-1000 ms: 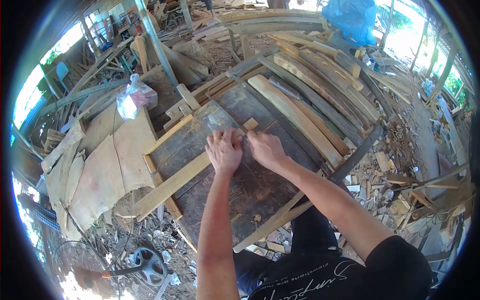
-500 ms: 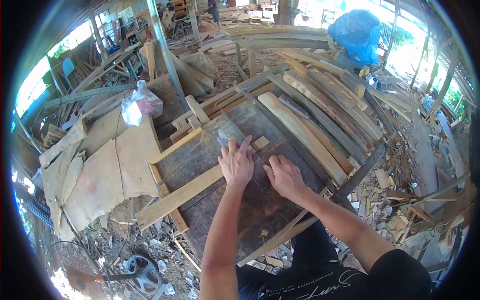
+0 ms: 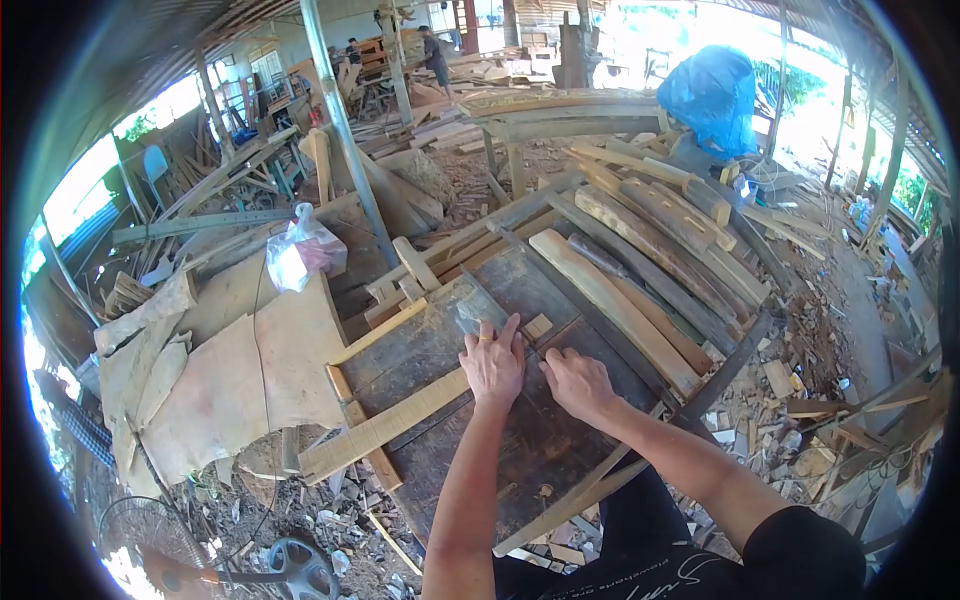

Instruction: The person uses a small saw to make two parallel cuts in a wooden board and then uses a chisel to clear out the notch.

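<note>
A long pale wooden plank (image 3: 385,425) lies at a slant across a dark, worn tabletop (image 3: 525,455). My left hand (image 3: 494,370), with a ring on one finger, presses on the plank near its far right end, the index finger stretched forward. Just beyond its fingertips, a short end of pale wood (image 3: 538,326) shows. Right of it, my right hand (image 3: 580,385) rests low over the tabletop with curled fingers. What those fingers hold, if anything, is hidden. Light wooden strips (image 3: 365,435) edge the tabletop's left side, and the plank passes over one.
Several rough timbers (image 3: 620,305) lie side by side to the right. A large bent sheet (image 3: 235,390) and a plastic bag (image 3: 305,250) are on the left. A fan (image 3: 175,560) stands low at left. Wood scraps cover the ground. Far back, a person (image 3: 436,60) stands.
My view has tilted up a little, so the whole scene sits lower and further right. Against the tabletop, both hands and the plank have hardly moved.
</note>
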`<state>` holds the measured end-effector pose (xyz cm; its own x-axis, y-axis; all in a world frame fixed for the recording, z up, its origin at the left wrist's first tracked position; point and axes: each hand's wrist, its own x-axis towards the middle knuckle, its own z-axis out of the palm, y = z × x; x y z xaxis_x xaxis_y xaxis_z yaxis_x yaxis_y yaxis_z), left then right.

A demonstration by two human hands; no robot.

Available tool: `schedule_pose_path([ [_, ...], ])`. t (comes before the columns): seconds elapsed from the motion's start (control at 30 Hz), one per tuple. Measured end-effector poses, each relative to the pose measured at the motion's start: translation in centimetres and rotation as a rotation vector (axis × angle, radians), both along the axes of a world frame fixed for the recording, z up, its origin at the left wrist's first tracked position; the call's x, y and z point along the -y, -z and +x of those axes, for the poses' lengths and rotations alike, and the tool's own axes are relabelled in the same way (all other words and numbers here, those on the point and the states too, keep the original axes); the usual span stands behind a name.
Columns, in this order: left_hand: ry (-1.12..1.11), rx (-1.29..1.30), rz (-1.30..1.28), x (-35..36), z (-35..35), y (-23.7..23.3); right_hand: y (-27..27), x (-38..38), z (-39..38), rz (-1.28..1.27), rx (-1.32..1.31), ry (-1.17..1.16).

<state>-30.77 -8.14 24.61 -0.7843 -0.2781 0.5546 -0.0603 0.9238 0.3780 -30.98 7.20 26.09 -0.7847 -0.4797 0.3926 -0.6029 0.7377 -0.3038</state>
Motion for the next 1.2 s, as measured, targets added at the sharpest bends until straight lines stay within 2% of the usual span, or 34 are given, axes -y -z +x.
schedule_pose_path([
  [0.37,-0.001,-0.043,-0.116,0.0,-0.5,0.9,2.1,2.2,-3.0,-0.089,-0.02,-0.002],
  [0.57,0.021,0.002,-0.063,0.1,0.2,0.5,2.8,2.9,-3.4,-0.113,-0.107,0.044],
  [0.63,0.148,-0.134,0.016,1.3,0.2,0.8,2.6,2.8,-4.0,-0.091,-0.096,0.014],
  [0.7,0.154,-0.02,0.044,1.7,0.6,1.0,3.0,2.4,-3.9,-0.072,-0.062,-0.011],
  [0.77,0.11,-0.015,0.009,1.7,0.3,1.1,3.2,2.0,-4.0,-0.048,-0.101,-0.081],
  [0.9,0.102,-0.05,0.026,1.5,0.4,1.0,2.2,-0.4,-1.2,-0.021,-0.061,-0.059],
  [1.07,0.112,-0.049,0.035,1.7,0.1,1.1,2.9,3.5,-5.2,-0.053,-0.062,-0.061],
  [1.2,0.081,-0.029,0.046,1.8,0.0,1.3,1.4,0.7,-1.8,-0.065,0.006,-0.055],
])
